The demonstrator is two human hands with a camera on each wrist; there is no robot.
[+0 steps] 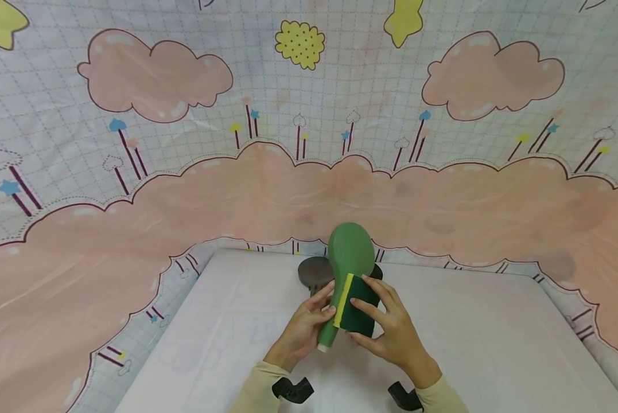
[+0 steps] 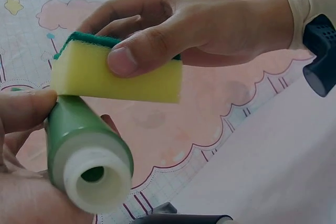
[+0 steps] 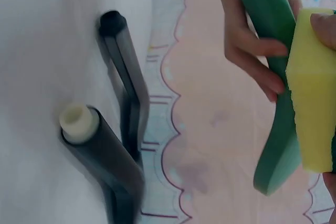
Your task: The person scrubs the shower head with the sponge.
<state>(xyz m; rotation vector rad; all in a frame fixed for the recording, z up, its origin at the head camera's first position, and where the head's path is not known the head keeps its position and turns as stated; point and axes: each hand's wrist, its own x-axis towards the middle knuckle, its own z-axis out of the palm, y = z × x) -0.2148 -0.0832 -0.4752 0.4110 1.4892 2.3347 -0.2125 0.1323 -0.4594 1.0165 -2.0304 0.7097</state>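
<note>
My left hand (image 1: 300, 330) grips a green handheld shower head (image 1: 351, 246) by its handle, tilted with the broad head up and away. The handle's white hollow end (image 2: 97, 179) points back toward me in the left wrist view. In my right hand (image 1: 396, 330) is a sponge (image 1: 360, 312) with yellow foam and a dark green scouring side, pinched between thumb and fingers. The yellow foam lies against the handle, beside my left thumb. The shower head's spray face is hidden.
Behind the hands, two dark shower heads lie on the white table: a grey one (image 1: 313, 271) at left and another (image 1: 377, 272), mostly hidden, at right. In the right wrist view, one dark handle (image 3: 118, 174) has a pale hollow end. A patterned cloth (image 1: 267, 195) hangs behind.
</note>
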